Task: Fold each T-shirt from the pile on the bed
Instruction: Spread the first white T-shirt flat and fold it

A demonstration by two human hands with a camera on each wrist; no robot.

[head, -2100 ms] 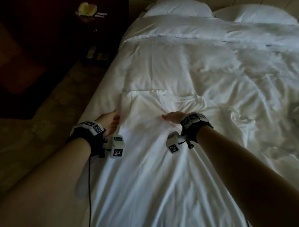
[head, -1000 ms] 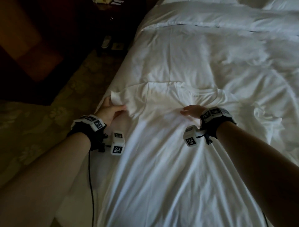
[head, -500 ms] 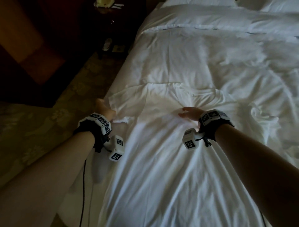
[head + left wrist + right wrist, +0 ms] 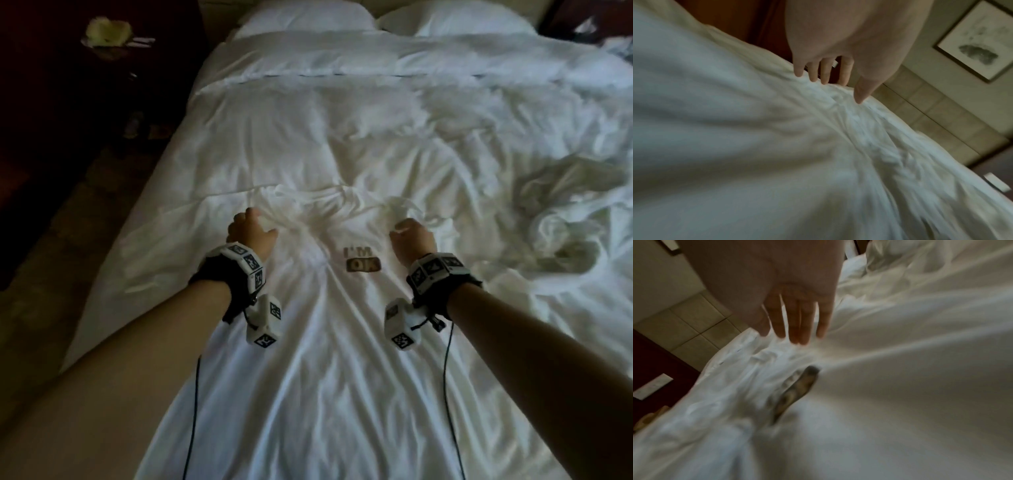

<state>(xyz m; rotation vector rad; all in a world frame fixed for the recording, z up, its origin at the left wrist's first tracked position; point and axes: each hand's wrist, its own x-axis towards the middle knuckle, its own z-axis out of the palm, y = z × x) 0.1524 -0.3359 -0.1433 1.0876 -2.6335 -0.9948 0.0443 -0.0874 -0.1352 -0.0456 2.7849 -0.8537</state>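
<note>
a white t-shirt (image 4: 308,342) is spread face up on the bed (image 4: 342,137), its "i'm ok" print (image 4: 362,264) seen between the two wrists. the left hand (image 4: 251,236) is set at the left shoulder and the right hand (image 4: 412,240) at the right shoulder; from the wrist views the fingers (image 4: 825,71) are seen straight, tips on the bunched cloth, nothing clasped. a crumpled pile (image 4: 565,219) lies to the right, two pillows (image 4: 305,17) at the head, a dark nightstand (image 4: 102,51) to the left.

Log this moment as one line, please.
left hand and right hand: fingers on shoulder area | white T-shirt: print up, unfolded | bed
</note>
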